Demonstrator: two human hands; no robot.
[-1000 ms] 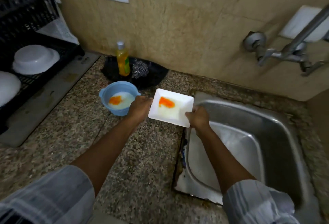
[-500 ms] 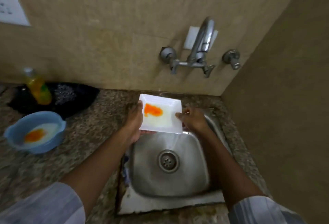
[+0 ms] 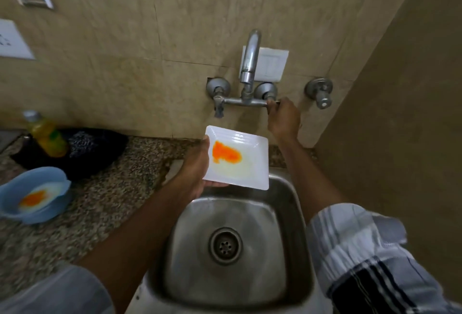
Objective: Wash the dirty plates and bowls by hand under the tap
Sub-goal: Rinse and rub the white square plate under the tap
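A square white plate (image 3: pixel 247 163) with an orange smear is held over the far edge of the steel sink (image 3: pixel 287 213). My left hand (image 3: pixel 197 163) grips its left edge from below. Higher up, my right hand (image 3: pixel 283 116) is closed around the right handle of the wall tap (image 3: pixel 248 64). No water shows at the spout. On the counter at the left stands a blue bowl (image 3: pixel 57 178) holding white and orange residue.
A yellow dish soap bottle (image 3: pixel 47 136) and a steel scrubber (image 3: pixel 82 138) rest on a black dish at the back left. A separate valve (image 3: pixel 321 91) sticks out of the wall at the right. A side wall closes the sink's right.
My right hand let go of the plate and rose to the tap's right handle. The left hand alone now holds the plate over the sink. The view swung right, away from the dish rack.
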